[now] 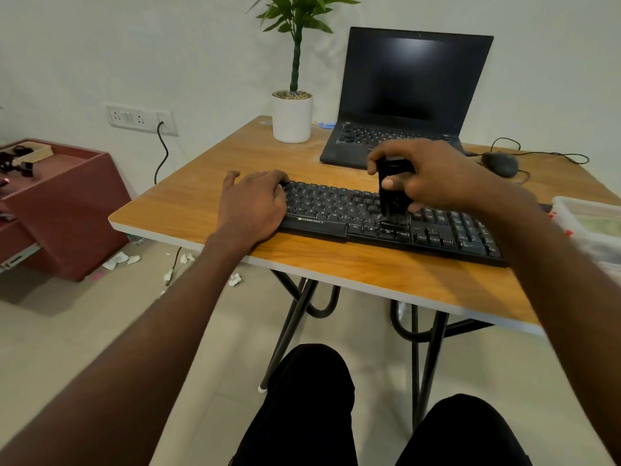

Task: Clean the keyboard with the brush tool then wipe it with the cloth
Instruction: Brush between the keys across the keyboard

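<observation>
- Two hands over a wood-grain counter (336,264); pale tiled floor below, paper scraps on it.
- Left hand (252,203) rests on the left end of the black keyboard (437,230), fingers relaxed.
- Right hand (426,176) grips the black brush tool (391,190) upright, bristles touching the keys.
- Beyond the hands: open laptop (410,89), potted plant (292,109), mouse (500,164).
- Cloth not made out.
</observation>
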A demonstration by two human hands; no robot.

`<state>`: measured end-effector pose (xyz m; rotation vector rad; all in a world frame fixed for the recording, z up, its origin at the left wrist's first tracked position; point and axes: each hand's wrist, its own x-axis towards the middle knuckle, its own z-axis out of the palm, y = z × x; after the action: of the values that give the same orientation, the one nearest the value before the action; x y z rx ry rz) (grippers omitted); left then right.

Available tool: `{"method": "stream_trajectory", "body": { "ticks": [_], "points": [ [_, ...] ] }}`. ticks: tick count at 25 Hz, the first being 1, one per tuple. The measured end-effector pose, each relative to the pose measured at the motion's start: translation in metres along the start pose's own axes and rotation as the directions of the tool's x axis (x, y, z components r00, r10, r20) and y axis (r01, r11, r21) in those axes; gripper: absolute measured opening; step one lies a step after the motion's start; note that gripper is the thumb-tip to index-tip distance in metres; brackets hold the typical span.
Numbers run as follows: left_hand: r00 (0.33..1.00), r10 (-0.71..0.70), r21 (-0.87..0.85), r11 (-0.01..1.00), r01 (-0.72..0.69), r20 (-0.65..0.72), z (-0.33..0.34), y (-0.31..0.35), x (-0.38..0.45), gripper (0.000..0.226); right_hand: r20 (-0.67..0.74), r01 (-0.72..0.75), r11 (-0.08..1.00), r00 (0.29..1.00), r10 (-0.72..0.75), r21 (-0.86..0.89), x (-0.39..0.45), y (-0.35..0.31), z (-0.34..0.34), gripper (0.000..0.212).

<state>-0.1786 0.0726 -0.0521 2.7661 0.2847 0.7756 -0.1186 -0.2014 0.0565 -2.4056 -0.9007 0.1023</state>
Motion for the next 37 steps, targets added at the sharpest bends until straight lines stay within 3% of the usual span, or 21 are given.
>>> {"method": "stream_trajectory", "body": {
  "ticks": [4,8,11,15,18,22,24,26,28,31,34,37],
  "points": [
    [1.0,0.009,0.003,1.0,-0.009,0.002,0.001,-0.002,0.0,0.04,-0.061,0.126,0.983,0.991,-0.119,0.133,-0.004,0.0,0.015,0.028],
    [1.0,0.016,0.022,1.0,-0.016,0.006,0.0,-0.001,0.0,0.04,0.01,-0.035,0.999,0.999,0.035,-0.023,-0.008,0.011,-0.007,0.029],
    [1.0,0.018,0.025,1.0,-0.019,0.01,0.0,0.0,0.0,0.041,-0.054,-0.006,0.999,0.999,0.004,-0.041,-0.009,0.006,-0.006,0.028],
    [1.0,0.024,0.031,0.999,-0.024,0.018,-0.001,0.001,-0.001,0.045,-0.066,0.107,0.977,0.993,-0.096,0.185,-0.006,-0.006,0.013,0.028],
    [1.0,0.014,0.038,0.999,-0.014,0.02,-0.002,0.001,-0.001,0.045,-0.082,0.05,0.993,0.996,-0.042,0.104,-0.012,0.005,0.005,0.029],
    [1.0,0.026,0.06,0.998,-0.026,0.007,-0.001,0.001,-0.001,0.041,-0.105,-0.088,0.983,0.992,0.072,-0.161,-0.029,0.032,-0.02,0.03],
    [1.0,0.028,0.052,0.998,-0.028,0.002,-0.001,0.002,-0.002,0.041,-0.235,-0.083,0.996,0.969,0.073,-0.033,-0.037,0.041,-0.018,0.035],
    [0.999,-0.011,0.0,1.0,0.011,-0.049,-0.006,0.007,-0.003,0.04,-0.391,0.003,0.986,0.918,0.064,0.168,-0.043,0.047,-0.006,0.041],
    [0.991,-0.052,-0.103,0.994,0.039,-0.12,-0.008,0.029,-0.007,0.037,-0.473,0.099,0.96,0.88,0.039,0.263,-0.044,0.054,0.009,0.042],
    [0.99,0.022,-0.198,0.979,-0.05,-0.142,0.003,0.094,-0.019,0.032,-0.442,0.149,0.95,0.897,-0.012,0.275,-0.044,0.061,0.027,0.052],
    [0.983,0.136,-0.091,0.985,-0.148,-0.126,0.021,0.128,-0.025,0.03,-0.41,0.162,0.964,0.91,-0.063,0.213,-0.05,0.07,0.027,0.068],
    [0.979,0.168,-0.005,0.986,-0.169,-0.113,0.026,0.122,-0.024,0.028,-0.427,0.166,0.955,0.903,-0.048,0.246,-0.064,0.084,0.026,0.069]
  ]
}}
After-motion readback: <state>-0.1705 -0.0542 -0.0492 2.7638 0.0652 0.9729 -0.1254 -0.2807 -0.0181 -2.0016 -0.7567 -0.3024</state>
